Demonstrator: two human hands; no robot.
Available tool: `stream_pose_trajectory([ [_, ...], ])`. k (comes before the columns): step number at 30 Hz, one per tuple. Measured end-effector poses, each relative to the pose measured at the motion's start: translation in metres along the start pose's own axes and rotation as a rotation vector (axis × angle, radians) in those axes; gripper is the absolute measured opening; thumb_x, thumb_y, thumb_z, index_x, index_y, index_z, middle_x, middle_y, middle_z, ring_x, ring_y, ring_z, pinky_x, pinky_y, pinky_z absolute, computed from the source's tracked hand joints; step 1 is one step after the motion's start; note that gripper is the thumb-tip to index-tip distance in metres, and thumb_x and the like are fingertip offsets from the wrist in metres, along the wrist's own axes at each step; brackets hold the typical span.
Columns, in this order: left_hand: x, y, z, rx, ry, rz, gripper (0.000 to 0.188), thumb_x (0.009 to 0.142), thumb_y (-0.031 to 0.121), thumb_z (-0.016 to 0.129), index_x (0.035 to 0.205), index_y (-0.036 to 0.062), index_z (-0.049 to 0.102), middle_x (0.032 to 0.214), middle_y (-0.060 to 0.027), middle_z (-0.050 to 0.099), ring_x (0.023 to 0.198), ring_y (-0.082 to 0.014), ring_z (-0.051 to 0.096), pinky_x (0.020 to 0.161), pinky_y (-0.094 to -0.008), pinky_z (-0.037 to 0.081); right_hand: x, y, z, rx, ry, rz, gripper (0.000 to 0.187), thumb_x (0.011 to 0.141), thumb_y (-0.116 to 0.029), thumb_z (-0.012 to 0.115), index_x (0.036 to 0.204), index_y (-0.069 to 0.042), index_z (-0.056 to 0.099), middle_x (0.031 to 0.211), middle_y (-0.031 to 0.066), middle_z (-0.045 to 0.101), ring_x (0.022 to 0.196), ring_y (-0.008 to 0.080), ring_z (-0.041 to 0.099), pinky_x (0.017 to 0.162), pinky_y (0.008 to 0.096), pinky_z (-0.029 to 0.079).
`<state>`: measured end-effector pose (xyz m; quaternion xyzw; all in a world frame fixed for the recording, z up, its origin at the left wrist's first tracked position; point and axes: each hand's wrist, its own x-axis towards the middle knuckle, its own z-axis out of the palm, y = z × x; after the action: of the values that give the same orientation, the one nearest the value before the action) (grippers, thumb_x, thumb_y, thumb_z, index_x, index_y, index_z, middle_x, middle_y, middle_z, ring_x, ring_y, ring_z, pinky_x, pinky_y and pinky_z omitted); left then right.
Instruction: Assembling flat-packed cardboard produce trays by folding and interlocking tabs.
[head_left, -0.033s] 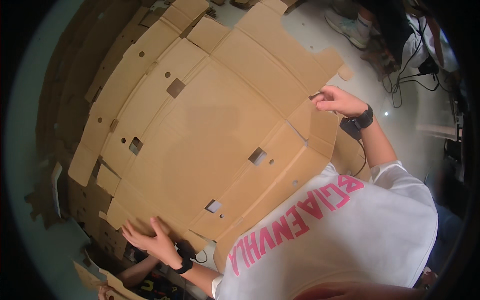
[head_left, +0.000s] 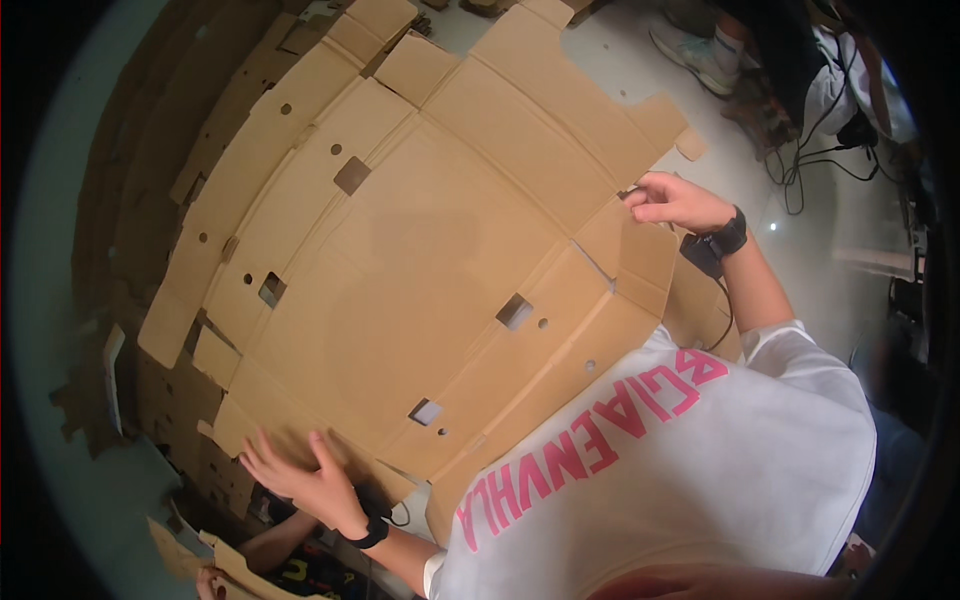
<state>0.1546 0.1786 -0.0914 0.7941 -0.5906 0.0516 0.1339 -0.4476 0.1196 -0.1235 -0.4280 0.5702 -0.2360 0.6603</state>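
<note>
Left hand (head_left: 300, 475) pressed flat, fingers spread, pinning the cardboard sheet (head_left: 420, 260) at its near corner. Right hand (head_left: 672, 200) pinches a far flap (head_left: 640, 250), keeping the sheet spread.

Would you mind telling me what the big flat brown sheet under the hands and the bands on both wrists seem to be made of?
The big flat brown sheet looks like matte corrugated cardboard: score lines, die-cut holes, flaps. The black wrist bands look like rubber or plastic, though that is uncertain. The left hand lies flat on the sheet; the right hand pinches a flap edge.
</note>
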Motion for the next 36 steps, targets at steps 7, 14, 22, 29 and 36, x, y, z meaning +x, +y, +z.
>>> stream_pose_trajectory([
  [7, -0.011, 0.089, -0.003, -0.218, -0.496, 0.596, 0.078, 0.081, 0.028, 0.078, 0.149, 0.0078, 0.046, 0.161, -0.0212, 0.033, 0.15, -0.0445, 0.024, 0.121, -0.0574, 0.021, 0.014, -0.003, -0.008, 0.33, -0.283, -0.006, 0.07, 0.08, 0.004, 0.073, 0.142, 0.001, 0.039, 0.141, 0.0142, 0.054, 0.108, 0.0138, 0.058, 0.088, 0.0308, 0.051],
  [14, -0.005, 0.134, 0.002, -0.212, -0.63, 0.852, 0.088, 0.074, 0.026, 0.085, 0.15, 0.0095, 0.045, 0.162, -0.0207, 0.03, 0.149, -0.0445, 0.027, 0.12, -0.0594, 0.023, 0.019, -0.006, 0.008, 0.2, -0.31, -0.124, 0.077, 0.075, 0.011, 0.069, 0.144, -0.001, 0.035, 0.142, 0.0074, 0.048, 0.122, 0.0102, 0.046, 0.099, 0.0261, 0.045],
  [22, 0.001, 0.164, 0.01, -0.177, -0.67, 1.002, 0.093, 0.071, 0.024, 0.088, 0.151, 0.0107, 0.044, 0.162, -0.0188, 0.03, 0.148, -0.0437, 0.029, 0.119, -0.0573, 0.028, 0.018, -0.008, 0.019, 0.095, -0.305, -0.2, 0.075, 0.08, 0.011, 0.067, 0.146, -0.002, 0.035, 0.157, 0.009, 0.04, 0.116, 0.0067, 0.049, 0.103, 0.0257, 0.045],
  [29, -0.005, 0.178, 0.019, -0.135, -0.635, 1.003, 0.096, 0.067, 0.026, 0.091, 0.15, 0.0093, 0.046, 0.161, -0.0201, 0.032, 0.147, -0.0432, 0.032, 0.117, -0.0578, 0.03, 0.017, -0.016, 0.019, -0.187, -0.202, -0.362, 0.074, 0.082, 0.005, 0.069, 0.149, -0.002, 0.04, 0.142, 0.0099, 0.056, 0.106, 0.0107, 0.062, 0.097, 0.0295, 0.049],
  [36, -0.006, 0.183, 0.025, -0.116, -0.56, 1.093, 0.097, 0.061, 0.033, 0.093, 0.145, 0.01, 0.051, 0.158, -0.0208, 0.035, 0.144, -0.0419, 0.036, 0.112, -0.0589, 0.033, 0.036, -0.042, 0.028, -0.5, -0.005, -0.262, 0.041, 0.076, -0.008, 0.08, 0.114, 0.001, 0.068, 0.089, 0.0048, 0.071, 0.083, 0.0152, 0.067, 0.079, 0.0304, 0.055],
])
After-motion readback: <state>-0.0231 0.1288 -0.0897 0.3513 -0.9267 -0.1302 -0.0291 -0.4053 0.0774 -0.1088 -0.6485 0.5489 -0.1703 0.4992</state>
